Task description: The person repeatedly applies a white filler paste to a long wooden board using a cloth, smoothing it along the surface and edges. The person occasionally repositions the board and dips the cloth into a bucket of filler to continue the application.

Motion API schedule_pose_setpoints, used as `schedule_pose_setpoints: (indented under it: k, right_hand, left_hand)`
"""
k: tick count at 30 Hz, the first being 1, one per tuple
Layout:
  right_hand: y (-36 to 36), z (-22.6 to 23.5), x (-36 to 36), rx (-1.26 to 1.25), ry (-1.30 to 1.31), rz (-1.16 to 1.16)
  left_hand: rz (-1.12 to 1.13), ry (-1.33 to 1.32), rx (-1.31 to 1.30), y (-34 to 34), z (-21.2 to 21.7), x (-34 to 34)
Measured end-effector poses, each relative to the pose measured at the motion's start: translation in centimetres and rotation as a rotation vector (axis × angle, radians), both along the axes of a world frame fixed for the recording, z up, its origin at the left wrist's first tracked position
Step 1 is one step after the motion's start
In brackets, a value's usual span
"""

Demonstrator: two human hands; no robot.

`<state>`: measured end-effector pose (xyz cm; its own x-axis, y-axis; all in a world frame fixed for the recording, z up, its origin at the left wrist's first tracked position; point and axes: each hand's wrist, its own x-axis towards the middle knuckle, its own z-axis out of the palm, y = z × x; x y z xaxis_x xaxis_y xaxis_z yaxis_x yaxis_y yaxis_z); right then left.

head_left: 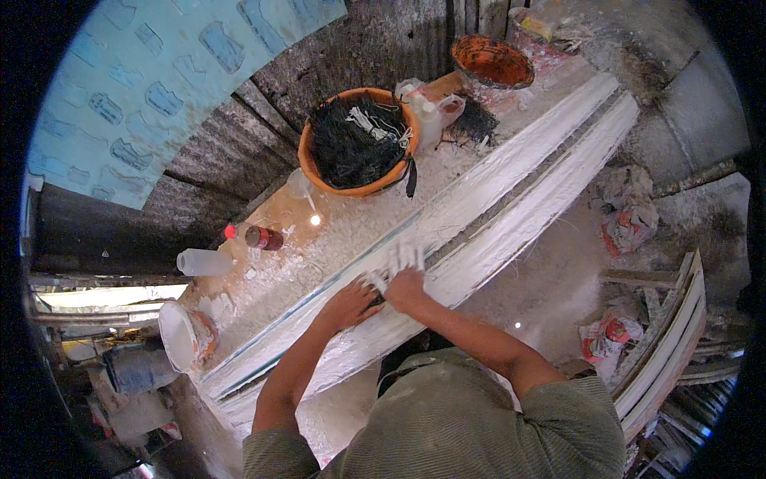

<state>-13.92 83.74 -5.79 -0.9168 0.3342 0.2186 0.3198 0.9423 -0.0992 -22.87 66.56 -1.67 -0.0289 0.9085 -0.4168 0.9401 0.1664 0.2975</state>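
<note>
Two long, white plaster-coated strips (511,191) run side by side and slantwise from lower left to upper right, with a dark gap between them. My left hand (351,305) rests on the strips near their middle, its white-smeared fingers stretched toward the gap. Close beside it, my right hand (405,289) bends over the far strip. White, blurred shapes show at its fingers, and I cannot make out whether these are coated fingers or plaster material. Beyond the hands, an orange basin (306,152) holds dark fibre and some white strands.
Behind the strips stand a plastic bag (431,116), an orange bowl (491,62), a dark red bottle (263,238) and a translucent bottle (203,262). A white bucket (177,335) is at left. Curved mouldings (666,351) lean at right, near a crumpled sack (610,334).
</note>
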Motion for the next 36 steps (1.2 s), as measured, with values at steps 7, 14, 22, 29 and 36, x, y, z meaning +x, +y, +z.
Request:
schedule_pose_setpoints:
  k: [7, 14, 22, 29, 36]
  right_hand:
    - [8.5, 1.0, -3.4, -0.253, -0.648, -0.135]
    - [1.5, 1.1, -0.7, -0.257, -0.602, 0.273]
    - [18.9, -2.3, -5.1, -0.252, -0.687, -0.101]
    - [34.7, 0.5, -1.9, -0.322, -0.544, 0.017]
    - [36.9, -3.4, -2.6, -0.259, -0.519, -0.259]
  left_hand:
    - [0.421, -0.024, 0.097, -10.7, 3.0, -0.2]
    - [0.328, -0.098, 0.131, -6.3, 1.4, -2.1]
    - [0.272, -0.224, 0.031, 6.0, 0.6, -3.4]
    - [0.219, -0.213, 0.066, 17.0, -1.2, -3.5]
    - [0.177, -0.217, 0.198, 35.6, -0.6, -3.1]
